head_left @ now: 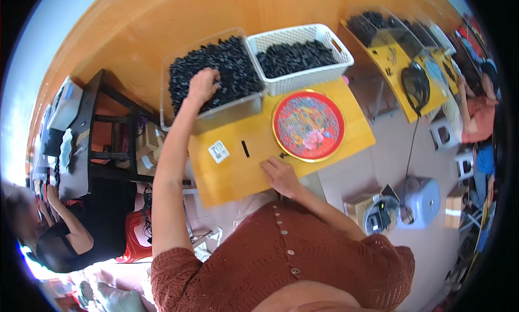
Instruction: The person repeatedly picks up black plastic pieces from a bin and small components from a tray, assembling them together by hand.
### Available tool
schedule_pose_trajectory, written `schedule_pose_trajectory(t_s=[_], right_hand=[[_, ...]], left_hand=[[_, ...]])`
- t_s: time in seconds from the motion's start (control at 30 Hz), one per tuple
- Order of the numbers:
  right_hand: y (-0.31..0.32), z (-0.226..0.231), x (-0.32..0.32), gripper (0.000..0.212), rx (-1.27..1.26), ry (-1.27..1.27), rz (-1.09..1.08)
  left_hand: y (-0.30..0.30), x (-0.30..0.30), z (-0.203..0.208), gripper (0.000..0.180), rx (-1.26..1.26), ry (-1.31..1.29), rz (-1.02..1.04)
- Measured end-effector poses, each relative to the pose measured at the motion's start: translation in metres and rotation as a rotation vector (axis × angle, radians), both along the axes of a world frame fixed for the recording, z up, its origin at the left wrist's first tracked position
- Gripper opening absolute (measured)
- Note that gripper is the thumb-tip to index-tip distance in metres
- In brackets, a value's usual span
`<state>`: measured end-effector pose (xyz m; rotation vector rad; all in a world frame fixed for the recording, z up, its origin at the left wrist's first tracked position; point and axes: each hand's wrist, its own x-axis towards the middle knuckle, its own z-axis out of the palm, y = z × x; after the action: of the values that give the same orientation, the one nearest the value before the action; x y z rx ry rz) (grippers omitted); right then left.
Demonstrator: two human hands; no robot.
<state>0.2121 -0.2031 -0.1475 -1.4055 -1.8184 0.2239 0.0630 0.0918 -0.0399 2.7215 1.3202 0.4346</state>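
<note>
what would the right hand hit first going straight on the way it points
Probably the black strip on the yellow table, ahead and left of the right hand, though the exact line is unclear.

You have a yellow side table [398, 90] whose far end bears clear bins [381, 38] of dark parts. A black corded appliance [415, 89] lies on the table. Nearer you than the table, a blue plastic box [424, 203] and a cardboard box [357, 208] stand on the floor. You see a person in an orange top [479, 117] at the table's right, near a white stool [444, 134]. Well to the table's left are a dark wooden table [78, 168] and a person in black [111, 214].
</note>
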Motion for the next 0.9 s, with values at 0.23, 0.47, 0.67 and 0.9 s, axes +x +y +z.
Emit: schedule_pose_trajectory(t_s=[0.23, 0.47, 0.67, 0.9], right_hand=[[0.007, 0.001, 0.004, 0.009, 0.003, 0.052, 0.053], [-0.015, 0.037, 0.051, 0.008, 0.038, 0.164, -0.151], [-0.004, 0.047, 0.120, 0.012, -0.175, 0.015, -0.384], [0.023, 0.032, 0.111, 0.020, -0.356, -0.081, -0.080]], left_hand=[[0.009, -0.007, -0.006, 0.017, 0.042, -0.158, 0.018], [-0.049, -0.026, 0.026, 0.017, -0.324, -0.804, 0.095], [-0.171, -0.026, -0.003, 0.012, -0.669, -1.239, -0.007], [-0.221, 0.007, -0.101, 0.008, -0.940, -1.342, 0.178]])
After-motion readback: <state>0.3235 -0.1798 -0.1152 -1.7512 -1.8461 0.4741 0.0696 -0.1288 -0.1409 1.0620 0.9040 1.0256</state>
